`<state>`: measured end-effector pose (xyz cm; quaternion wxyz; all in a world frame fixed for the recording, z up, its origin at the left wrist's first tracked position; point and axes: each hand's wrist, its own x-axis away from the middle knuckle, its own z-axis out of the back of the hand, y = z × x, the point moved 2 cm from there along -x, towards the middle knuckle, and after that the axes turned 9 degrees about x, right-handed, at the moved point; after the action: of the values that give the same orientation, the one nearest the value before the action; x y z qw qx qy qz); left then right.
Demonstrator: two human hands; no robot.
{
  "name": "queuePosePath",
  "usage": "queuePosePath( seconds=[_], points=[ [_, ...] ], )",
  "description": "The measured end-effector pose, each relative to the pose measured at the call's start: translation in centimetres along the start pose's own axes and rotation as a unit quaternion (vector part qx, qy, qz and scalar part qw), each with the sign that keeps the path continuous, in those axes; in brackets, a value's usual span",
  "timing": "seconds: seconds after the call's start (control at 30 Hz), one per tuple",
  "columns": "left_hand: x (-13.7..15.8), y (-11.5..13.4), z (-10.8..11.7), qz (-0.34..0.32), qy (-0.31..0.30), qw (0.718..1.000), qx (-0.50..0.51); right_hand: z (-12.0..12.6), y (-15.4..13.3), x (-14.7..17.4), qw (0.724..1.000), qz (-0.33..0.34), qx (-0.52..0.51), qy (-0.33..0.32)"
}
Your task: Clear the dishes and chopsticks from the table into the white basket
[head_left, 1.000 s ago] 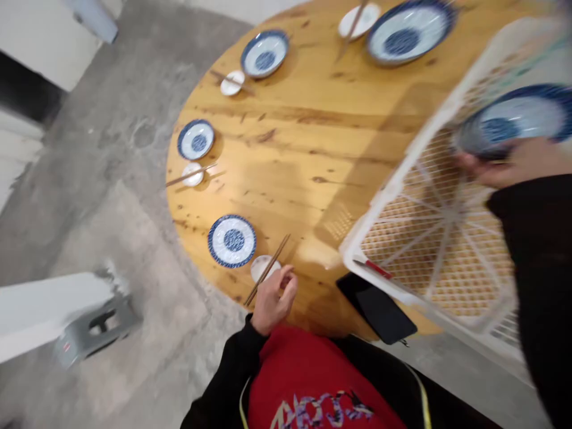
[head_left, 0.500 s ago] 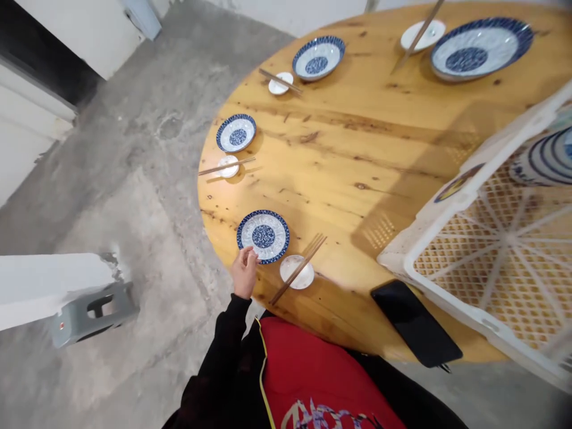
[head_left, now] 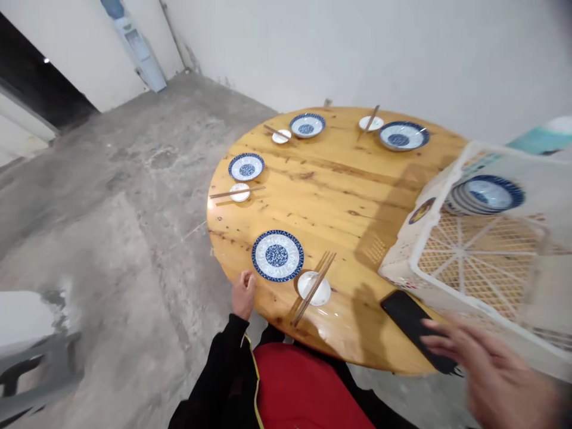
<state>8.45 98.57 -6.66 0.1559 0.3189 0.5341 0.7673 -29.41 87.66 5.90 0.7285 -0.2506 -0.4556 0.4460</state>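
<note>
My left hand [head_left: 243, 293] rests on the near edge of the round wooden table [head_left: 339, 190], fingers curled, just left of the nearest blue-and-white plate [head_left: 277, 255]. It holds nothing. Right of that plate a pair of chopsticks [head_left: 313, 288] lies across a small white dish [head_left: 314, 288]. My right hand [head_left: 487, 372] hovers blurred at the lower right with fingers spread, beside a black phone [head_left: 415, 329] at the table's edge. A white plastic crate [head_left: 487, 262] on the table holds a stack of blue-rimmed plates [head_left: 485, 195].
Three more plate settings with small dishes and chopsticks ring the table's far side [head_left: 246, 167] [head_left: 307, 125] [head_left: 403, 135]. The floor is bare concrete [head_left: 111, 208]. A grey stool [head_left: 31, 369] stands at the lower left. White walls lie beyond.
The view has lifted and pulled back, showing the wall. My left hand slid off the plate's rim to the table edge. My right hand came into view, empty, near the phone.
</note>
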Motion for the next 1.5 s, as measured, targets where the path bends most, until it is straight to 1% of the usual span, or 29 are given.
queuePosePath(
  seconds=[0.03,0.07,0.13,0.2,0.3,0.4,0.5,0.63,0.7,0.77,0.87,0.97,1.07,1.17,1.27,1.37,1.43,1.5],
  points=[
    [0.6,-0.2,0.5,0.001,-0.001,1.0,0.005,-0.9,0.2,1.1,1.0,0.023,-0.005,0.005],
    [1.3,-0.3,0.9,0.001,0.0,1.0,0.009,-2.1,0.5,2.0,0.999,0.04,-0.014,-0.004],
    [2.8,-0.6,1.8,0.002,0.007,1.0,0.02,-5.0,1.1,3.7,0.996,0.054,-0.036,-0.065],
    [4.7,-1.0,2.6,0.01,0.019,0.999,0.035,-7.7,1.8,5.2,0.988,0.051,-0.062,-0.134],
    [7.8,-1.8,3.3,0.04,0.032,0.998,0.044,-10.1,3.5,7.5,0.972,0.038,-0.099,-0.209],
    [10.8,-2.1,3.3,0.066,0.009,0.997,0.039,-10.8,5.5,9.7,0.956,0.019,-0.121,-0.268],
    [13.6,-2.0,2.5,0.073,-0.035,0.996,0.031,-10.6,7.6,11.2,0.948,-0.013,-0.128,-0.292],
    [16.7,-2.3,1.3,0.067,-0.066,0.995,0.023,-10.7,9.7,11.8,0.937,-0.054,-0.12,-0.323],
    [17.9,-2.7,1.0,0.069,-0.084,0.994,0.021,-11.0,10.1,11.8,0.929,-0.052,-0.112,-0.348],
    [18.6,-3.1,0.9,0.076,-0.098,0.992,0.02,-11.3,10.1,11.7,0.924,-0.037,-0.103,-0.366],
    [18.7,-3.1,0.9,0.075,-0.093,0.993,0.022,-11.4,9.7,11.8,0.919,-0.015,-0.095,-0.383],
    [18.0,-2.3,0.5,0.053,-0.084,0.995,0.027,-11.5,9.4,11.8,0.917,-0.01,-0.09,-0.389],
    [17.1,-1.3,0.1,0.029,-0.105,0.993,0.032,-11.8,9.3,11.6,0.923,-0.011,-0.095,-0.372],
    [15.9,-0.9,0.6,0.023,-0.117,0.992,0.037,-12.9,8.9,11.5,0.925,-0.015,-0.101,-0.366],
    [14.2,-0.8,2.5,0.026,-0.099,0.994,0.05,-15.1,7.8,11.9,0.918,-0.026,-0.116,-0.379],
    [11.9,-0.6,5.7,0.026,-0.075,0.994,0.069,-18.4,6.4,12.5,0.909,-0.048,-0.149,-0.386],
    [10.1,-0.5,8.2,0.024,-0.056,0.995,0.084,-21.1,5.5,12.5,0.91,-0.072,-0.178,-0.369],
    [8.2,-0.4,11.1,0.022,-0.038,0.994,0.097,-23.9,4.8,11.9,0.915,-0.099,-0.211,-0.329]
  ],
)
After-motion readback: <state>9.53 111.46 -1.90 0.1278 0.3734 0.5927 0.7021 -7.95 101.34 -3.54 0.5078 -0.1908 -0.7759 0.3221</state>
